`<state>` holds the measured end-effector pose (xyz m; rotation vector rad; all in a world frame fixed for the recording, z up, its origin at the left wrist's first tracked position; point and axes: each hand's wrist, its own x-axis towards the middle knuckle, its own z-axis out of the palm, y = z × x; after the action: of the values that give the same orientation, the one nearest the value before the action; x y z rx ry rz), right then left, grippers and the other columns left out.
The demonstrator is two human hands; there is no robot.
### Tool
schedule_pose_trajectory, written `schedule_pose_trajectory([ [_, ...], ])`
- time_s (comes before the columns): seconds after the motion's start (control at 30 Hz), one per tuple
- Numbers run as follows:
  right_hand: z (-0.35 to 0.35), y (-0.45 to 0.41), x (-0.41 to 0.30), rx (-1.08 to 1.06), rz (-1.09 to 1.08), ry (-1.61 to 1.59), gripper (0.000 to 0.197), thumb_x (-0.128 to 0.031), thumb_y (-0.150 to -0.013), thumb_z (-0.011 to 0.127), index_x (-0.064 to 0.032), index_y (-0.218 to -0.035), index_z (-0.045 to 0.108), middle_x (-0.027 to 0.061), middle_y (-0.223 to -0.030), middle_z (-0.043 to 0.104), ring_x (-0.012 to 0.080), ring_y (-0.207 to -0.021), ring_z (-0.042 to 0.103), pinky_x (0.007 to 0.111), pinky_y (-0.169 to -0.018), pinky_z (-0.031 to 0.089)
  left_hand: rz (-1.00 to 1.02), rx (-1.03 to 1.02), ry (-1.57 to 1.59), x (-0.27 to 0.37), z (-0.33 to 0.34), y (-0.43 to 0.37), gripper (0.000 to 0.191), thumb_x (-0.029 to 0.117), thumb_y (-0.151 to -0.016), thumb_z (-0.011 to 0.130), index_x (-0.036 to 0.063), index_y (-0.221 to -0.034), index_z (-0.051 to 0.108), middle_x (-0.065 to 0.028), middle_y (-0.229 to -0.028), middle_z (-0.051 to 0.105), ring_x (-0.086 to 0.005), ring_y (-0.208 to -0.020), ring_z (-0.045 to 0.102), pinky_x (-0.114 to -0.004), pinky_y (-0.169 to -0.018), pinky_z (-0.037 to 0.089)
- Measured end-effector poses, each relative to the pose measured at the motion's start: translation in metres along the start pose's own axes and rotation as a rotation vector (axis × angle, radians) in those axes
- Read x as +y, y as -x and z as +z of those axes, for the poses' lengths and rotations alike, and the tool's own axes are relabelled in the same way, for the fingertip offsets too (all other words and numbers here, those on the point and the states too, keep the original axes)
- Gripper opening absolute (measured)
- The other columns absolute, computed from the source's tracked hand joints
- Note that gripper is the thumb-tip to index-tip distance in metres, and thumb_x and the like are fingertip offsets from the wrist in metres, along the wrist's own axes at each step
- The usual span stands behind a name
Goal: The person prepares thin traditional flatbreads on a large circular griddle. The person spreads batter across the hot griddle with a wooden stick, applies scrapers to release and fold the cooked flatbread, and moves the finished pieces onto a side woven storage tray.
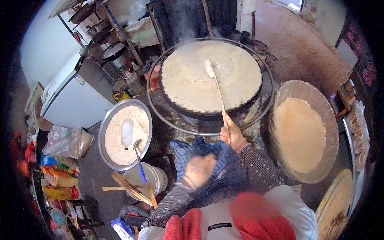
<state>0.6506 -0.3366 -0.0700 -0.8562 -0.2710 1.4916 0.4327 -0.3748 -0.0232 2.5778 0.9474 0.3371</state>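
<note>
A wide layer of pale batter [186, 78] covers a round griddle [192, 113], with steam rising at its far side. My right hand [233, 133] grips the lower end of a long wooden stick [220, 96]; its batter-coated head rests near the middle of the layer. Blurred by motion, my left hand [199, 169] is over a blue checked cloth in my lap [223, 168]; its fingers do not show clearly. To the left stands a metal basin of batter [115, 120] holding a white oval object [127, 132] and a blue-handled ladle [141, 168].
A metal ring [156, 112] surrounds the griddle. At right sits a plastic-lined basket [327, 108] holding a round flatbread stack [300, 135]. A bucket [162, 180] with a straw brush [129, 184] across it stands at left, near bags [60, 177], a white chest freezer [75, 96] and a pan shelf [123, 33].
</note>
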Motion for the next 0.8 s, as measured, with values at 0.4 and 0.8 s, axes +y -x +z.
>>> schedule_pose_trajectory([
  [0.4, 0.025, 0.022, 0.025, 0.241, -0.085, 0.092, 0.045, -0.033, -0.096, 0.055, -0.0302, -0.139, 0.041, -0.0019, -0.053, 0.044, 0.0105, -0.041, 0.042, 0.027, -0.039, 0.037, -1.402, -0.238, -0.199, -0.260, -0.004, 0.131, 0.075, 0.025, -0.088, 0.058, 0.0129, -0.149, 0.016, -0.0240, -0.140, 0.038, -0.0410, -0.126, 0.046, -0.047, -0.101, 0.043],
  [0.8, 0.043, -0.006, 0.034, 0.108, 0.013, 0.040, 0.044, -0.030, -0.094, 0.059, -0.0265, -0.136, 0.046, 0.0001, -0.050, 0.044, 0.0124, -0.038, 0.042, 0.030, -0.036, 0.037, -1.201, 0.212, 0.194, -0.253, 0.006, 0.199, 0.073, 0.004, -0.086, 0.051, 0.0176, -0.150, 0.020, -0.0284, -0.115, 0.054, -0.0418, -0.109, 0.055, -0.047, -0.096, 0.042],
])
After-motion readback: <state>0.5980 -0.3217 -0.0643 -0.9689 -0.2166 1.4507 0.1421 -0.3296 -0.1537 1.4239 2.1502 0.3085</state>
